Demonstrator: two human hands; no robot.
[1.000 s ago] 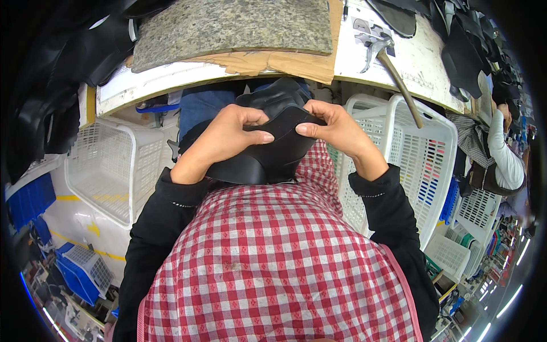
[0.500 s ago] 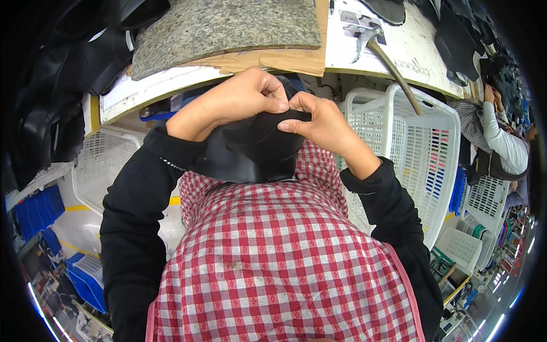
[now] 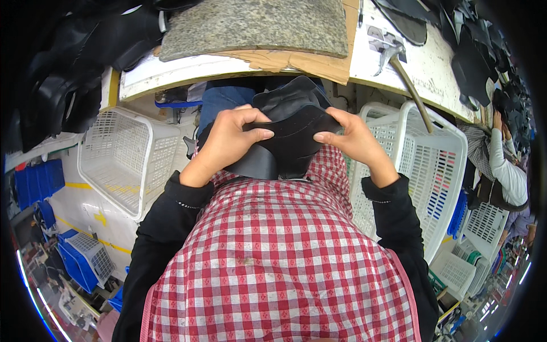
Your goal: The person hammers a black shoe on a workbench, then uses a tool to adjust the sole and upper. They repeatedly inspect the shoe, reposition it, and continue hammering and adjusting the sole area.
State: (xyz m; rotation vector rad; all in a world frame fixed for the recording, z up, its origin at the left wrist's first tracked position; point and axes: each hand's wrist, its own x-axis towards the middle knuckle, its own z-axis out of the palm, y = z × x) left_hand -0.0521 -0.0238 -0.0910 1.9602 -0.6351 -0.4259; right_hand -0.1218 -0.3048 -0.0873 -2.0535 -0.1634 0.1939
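Note:
A black leather piece (image 3: 290, 134), sewn and curved like a shoe or boot upper, rests over my lap against a red checked apron (image 3: 256, 239). My left hand (image 3: 236, 134) pinches its upper edge on the left, thumb in front and fingers behind. On the right side, my right hand (image 3: 353, 137) grips the same edge between thumb and fingers. Between the hands the edge is spread, and the inner side of the piece shows behind it. The fingers behind the leather are partly hidden.
Ahead is a white table (image 3: 433, 62) with a stone slab (image 3: 256, 31) on brown cardboard (image 3: 319, 65). A hammer (image 3: 410, 85) overhangs its edge. Black leather pieces (image 3: 108, 51) are heaped at left. White plastic baskets (image 3: 430, 165) flank me; a co-worker's sleeve (image 3: 507, 171) shows far right.
My hands have moved apart along the leather's edge, from close together to opposite sides. The piece is now spread wider. The head view has shifted a little.

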